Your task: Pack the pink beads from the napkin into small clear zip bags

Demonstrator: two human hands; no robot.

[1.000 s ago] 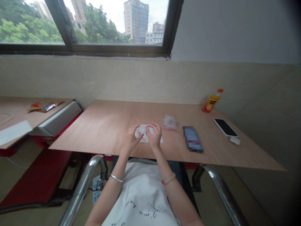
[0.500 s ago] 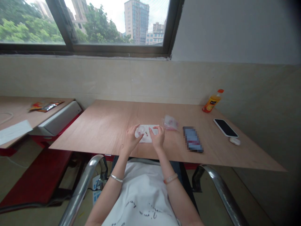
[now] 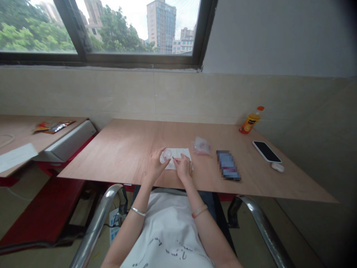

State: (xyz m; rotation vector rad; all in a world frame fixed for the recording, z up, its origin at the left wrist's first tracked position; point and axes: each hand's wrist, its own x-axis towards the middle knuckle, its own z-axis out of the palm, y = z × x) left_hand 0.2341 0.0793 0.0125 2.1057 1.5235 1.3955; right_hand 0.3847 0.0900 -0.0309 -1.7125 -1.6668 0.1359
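A white sheet of paper (image 3: 179, 150) lies on the table in front of me. My left hand (image 3: 156, 163) curves around a clear round object (image 3: 167, 155) over the sheet's left side, holding it between thumb and fingers. What kind of object it is, I cannot make out. My right hand (image 3: 183, 166) rests over the sheet's right part, thumb and fingertips pinched together. At those fingertips shows a tiny dark piece (image 3: 173, 158), too small to name.
Small clear plastic bags (image 3: 202, 145) lie right of the sheet. Further right are a phone with a blurred screen (image 3: 228, 165), a white-edged phone (image 3: 266, 152), a white earbud case (image 3: 277, 167) and an orange drink bottle (image 3: 251, 120). Metal armrests (image 3: 97, 223) flank me.
My right hand has moved left and slightly down across the sheet, its fingers closing to a pinch near the small pieces. My left hand stays around the clear round object.
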